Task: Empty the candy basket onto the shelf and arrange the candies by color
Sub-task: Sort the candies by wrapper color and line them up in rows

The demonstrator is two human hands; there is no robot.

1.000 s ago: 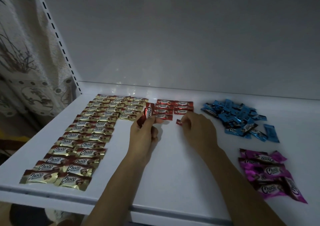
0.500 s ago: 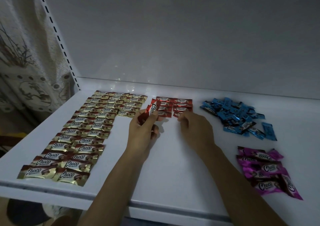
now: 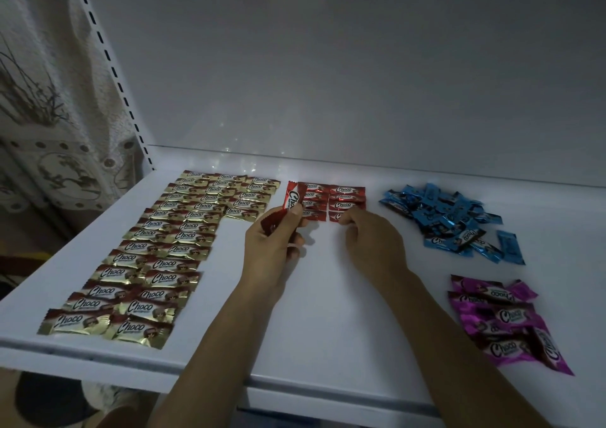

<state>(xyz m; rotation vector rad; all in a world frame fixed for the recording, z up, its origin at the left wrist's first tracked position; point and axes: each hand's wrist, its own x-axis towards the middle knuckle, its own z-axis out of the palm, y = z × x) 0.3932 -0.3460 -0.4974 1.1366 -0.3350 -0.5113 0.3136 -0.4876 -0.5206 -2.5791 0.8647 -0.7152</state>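
Moved since a second ago: the right hand (image 3: 373, 240) has carried its red candy back across the bare shelf (image 3: 328, 313) to the foot of the red block (image 3: 347, 195), where this front red (image 3: 335, 217) now closes the block's right column. The left hand (image 3: 272, 250) has drifted toward the back edge too, so its held reds (image 3: 292, 200) now overlap the block's left column.

Open room runs down the middle of the shelf, from the red block to the front edge, around the two forearms. A narrower bare strip follows the back edge under the wall (image 3: 360, 67). Gold candies (image 3: 157, 257) fill the left side in tidy rows, from near the back-left corner to the front edge. A loose blue pile (image 3: 442, 218) sits toward the back right, well apart from the red block. A pink pile (image 3: 501, 322) lies near the front right.

Right hand: fingers curled tight, their tips pinching the front red, which lies flat on the shelf. Left hand: thumb and curled fingers grip the held reds, a small bunch, with the top one tilted upright above the shelf.

"Choco" in white script reads on the top held wrapper, on the gold rows, on the red block and on the pink wrappers. The smaller print beneath it is too fine to read. Left of the shelf stand a slotted upright (image 3: 111, 67) and a patterned curtain (image 3: 39, 100).
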